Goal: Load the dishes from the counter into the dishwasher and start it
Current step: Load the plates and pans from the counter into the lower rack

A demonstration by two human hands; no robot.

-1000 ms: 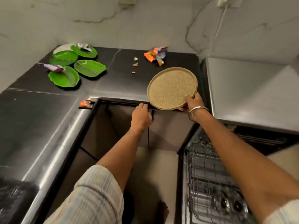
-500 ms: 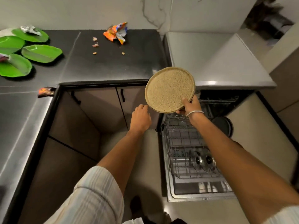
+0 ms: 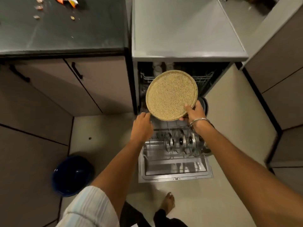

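Step in hand: loading one dish; a round speckled plate (image 3: 171,95) is being carried to the open dishwasher (image 3: 173,161), judged from its place above the pulled-out lower rack (image 3: 164,154).
Plate: held up in the air, tilted with its face toward the camera, over the far part of the lower rack and in front of the dishwasher's dark opening; touching no rack wire that I can see.
Right hand (image 3: 195,112): pinches the plate's near right rim, thumb on the face, fingers curled behind it.
Left hand (image 3: 141,126): fingers loosely bent and holding nothing, just beside the plate's near left rim; whether a fingertip touches the rim I cannot tell.
Lower rack: several glass lids (image 3: 180,142) stand upright in its near section; a dark round dish (image 3: 205,104) sits at its far right, partly hidden behind the plate.
Counter (image 3: 62,30): left of the dishwasher; crumbs and a torn orange wrapper (image 3: 68,0) lie at its far edge.
Floor: a dark blue bowl (image 3: 73,175) lies left of the dishwasher door.
Next move calls for: turning the plate on edge and lowering it into a free slot between the tines, beyond the lids, probably steadied by the left hand.
Risk: knocking the standing lids or the dark dish on the way down.
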